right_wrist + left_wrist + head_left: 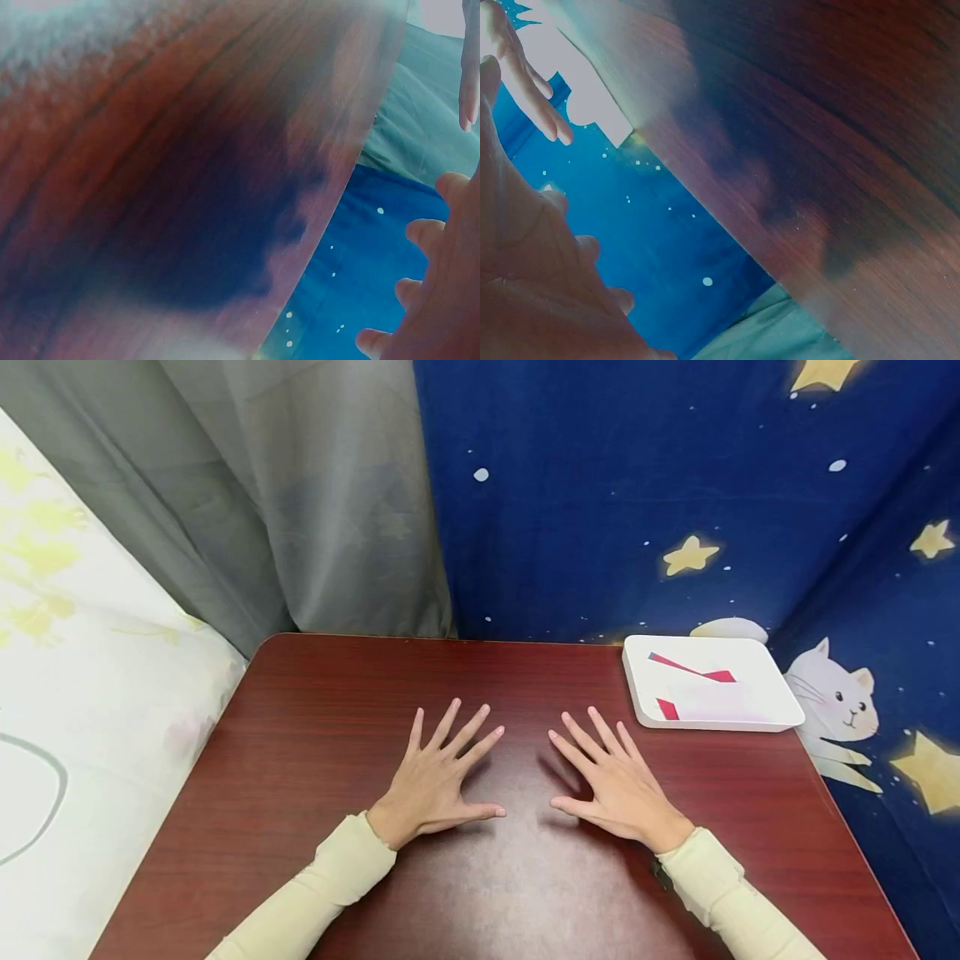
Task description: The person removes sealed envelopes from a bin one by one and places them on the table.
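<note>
Over the middle of a dark red wooden table point(315, 735), my left hand point(435, 777) is held palm down with its fingers spread and straight. My right hand point(618, 785) mirrors it a short way to the right, fingers also spread. Neither holds anything, and the two hands are apart. Shadows fall on the wood beneath both. Part of the left palm point(547, 277) fills the lower left of the left wrist view. Along the right edge of the right wrist view, the right hand point(442, 292) shows several fingertips above the table surface.
At the table's far right corner lies a white flat box point(712, 702) with red and blue marks on top. Behind the table hang a grey curtain point(345, 510) and a blue curtain point(585, 510) with stars. White patterned cloth point(97, 693) is at the left.
</note>
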`<state>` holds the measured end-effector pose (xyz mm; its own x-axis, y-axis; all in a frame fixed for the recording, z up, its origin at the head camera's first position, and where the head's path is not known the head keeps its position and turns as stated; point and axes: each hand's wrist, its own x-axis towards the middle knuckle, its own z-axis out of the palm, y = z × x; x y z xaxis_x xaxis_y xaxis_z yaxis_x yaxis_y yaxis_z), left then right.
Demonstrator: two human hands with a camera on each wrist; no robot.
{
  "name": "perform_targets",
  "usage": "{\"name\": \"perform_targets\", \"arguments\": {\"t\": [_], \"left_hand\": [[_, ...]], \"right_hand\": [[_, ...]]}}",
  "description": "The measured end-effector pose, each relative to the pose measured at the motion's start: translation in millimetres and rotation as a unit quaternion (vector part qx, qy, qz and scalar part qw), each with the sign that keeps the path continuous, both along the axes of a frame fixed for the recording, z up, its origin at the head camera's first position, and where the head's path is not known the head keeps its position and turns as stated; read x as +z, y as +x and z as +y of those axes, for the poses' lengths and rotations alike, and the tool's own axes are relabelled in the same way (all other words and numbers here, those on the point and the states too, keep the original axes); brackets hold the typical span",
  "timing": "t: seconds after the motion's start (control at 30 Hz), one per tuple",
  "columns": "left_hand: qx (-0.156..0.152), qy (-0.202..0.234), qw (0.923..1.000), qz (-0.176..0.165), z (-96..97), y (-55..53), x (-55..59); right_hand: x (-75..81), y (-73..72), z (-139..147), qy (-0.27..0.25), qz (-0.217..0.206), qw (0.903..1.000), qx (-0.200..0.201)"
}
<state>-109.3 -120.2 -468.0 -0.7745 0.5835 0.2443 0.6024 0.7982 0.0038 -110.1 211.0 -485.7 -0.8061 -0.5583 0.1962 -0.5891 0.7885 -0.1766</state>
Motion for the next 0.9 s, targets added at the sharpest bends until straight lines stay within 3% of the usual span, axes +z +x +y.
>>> {"name": "perform_targets", "arguments": {"t": [0.57,0.9], "left_hand": [[-0.007,0.008,0.9998,0.016,-4.4,-2.5,1.4],[-0.003,0.021,0.9998,0.001,-4.0,-1.2,0.4]], "right_hand": [[3.0,-5.3,-6,0.003,0.004,1.0000,0.004],[-0.1,-8.6,-12,0.004,-0.006,0.9991,0.043]]}}
